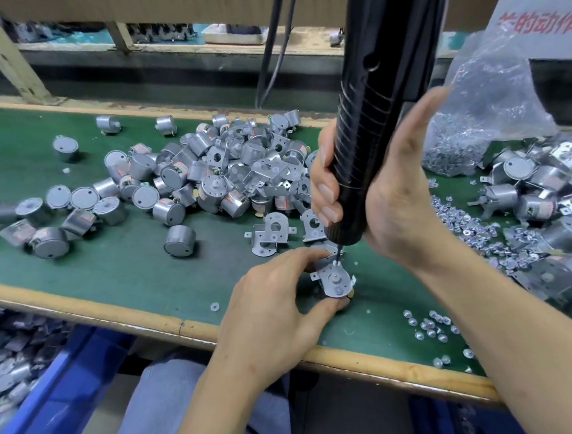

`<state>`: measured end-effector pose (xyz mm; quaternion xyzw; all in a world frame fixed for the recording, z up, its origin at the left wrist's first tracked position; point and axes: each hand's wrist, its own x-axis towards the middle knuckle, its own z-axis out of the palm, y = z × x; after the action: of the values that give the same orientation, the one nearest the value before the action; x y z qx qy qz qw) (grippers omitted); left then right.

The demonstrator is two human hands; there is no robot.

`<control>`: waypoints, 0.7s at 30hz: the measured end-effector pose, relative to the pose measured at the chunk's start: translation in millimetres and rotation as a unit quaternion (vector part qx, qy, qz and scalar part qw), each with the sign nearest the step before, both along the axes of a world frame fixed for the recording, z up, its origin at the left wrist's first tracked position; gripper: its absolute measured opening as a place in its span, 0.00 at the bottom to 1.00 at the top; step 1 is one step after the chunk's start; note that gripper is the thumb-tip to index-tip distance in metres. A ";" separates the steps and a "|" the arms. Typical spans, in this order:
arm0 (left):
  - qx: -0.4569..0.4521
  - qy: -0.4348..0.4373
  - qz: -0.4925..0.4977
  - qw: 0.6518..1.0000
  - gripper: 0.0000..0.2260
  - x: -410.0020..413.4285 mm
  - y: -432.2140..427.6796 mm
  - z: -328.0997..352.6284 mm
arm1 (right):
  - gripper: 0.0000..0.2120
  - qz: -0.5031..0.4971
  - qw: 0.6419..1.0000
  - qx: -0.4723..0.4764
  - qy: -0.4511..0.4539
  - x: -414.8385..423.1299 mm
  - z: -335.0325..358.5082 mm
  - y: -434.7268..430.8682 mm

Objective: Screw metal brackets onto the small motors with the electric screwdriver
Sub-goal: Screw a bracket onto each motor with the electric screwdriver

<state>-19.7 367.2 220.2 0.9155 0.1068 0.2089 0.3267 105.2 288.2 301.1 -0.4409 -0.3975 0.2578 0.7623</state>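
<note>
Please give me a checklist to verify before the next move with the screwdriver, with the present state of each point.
1. The left hand holds the small silver motor with its metal bracket down on the green mat: ok.
2. The right hand grips the black electric screwdriver: ok.
3. The bit tip meets the bracket's upper edge: ok.
4. A screw sits under the bit: cannot tell, too small to see.
5. Left fingers are away from the bit: not ok, the forefinger lies close beside it.
6. More loose silver screws lie on the mat at the right: ok.
</note>
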 end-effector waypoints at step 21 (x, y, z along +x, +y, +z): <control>-0.019 0.010 0.008 1.000 0.20 -0.9 -2.0 3.3 | 0.37 0.000 1.000 -0.010 -0.005 -2.2 -6.2 3.6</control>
<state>-20.6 365.2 223.5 0.9105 0.1211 0.2001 0.3411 102.9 291.8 294.9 -0.4499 -0.3981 0.2595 0.7562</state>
